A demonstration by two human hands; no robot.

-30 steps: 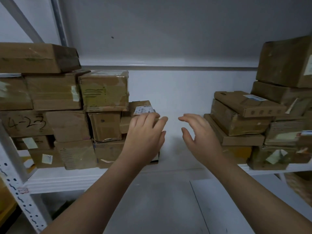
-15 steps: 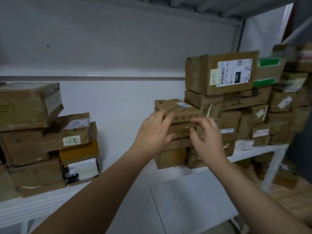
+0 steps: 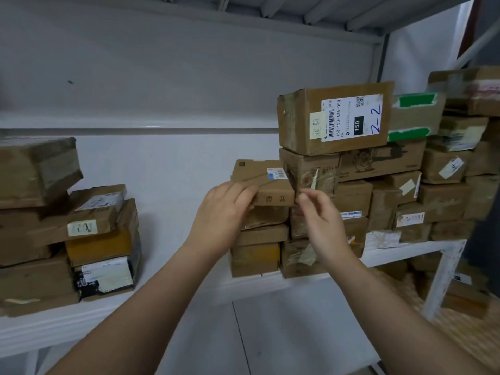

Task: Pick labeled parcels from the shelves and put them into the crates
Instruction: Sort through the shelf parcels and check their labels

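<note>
The flat parcel [image 3: 263,185], a brown carton with a small blue-and-white barcode label [image 3: 276,173] on its top and two small printed symbols on its near edge, lay on top of a short stack at the left end of the right-hand pile. The left hand [image 3: 221,212] gripped its near left end with curled fingers. The right hand [image 3: 322,220] pinched its near right corner with fingertips drawn close together.

Just right and higher sat a large box [image 3: 297,123] whose white label read "150-150-A26 050", with "150" in a black patch and "2-2" handwritten in blue; a yellowish note beside it carried handwriting I could not read. Farther right was a box with green tape [image 3: 416,115].

On the left pile, well apart, a carton bore a pale handwritten sticker [image 3: 82,227], above an orange parcel [image 3: 100,246].

All stood on a white shelf [image 3: 162,301] against a white wall, with a white perforated upright [image 3: 443,274] at the right.
</note>
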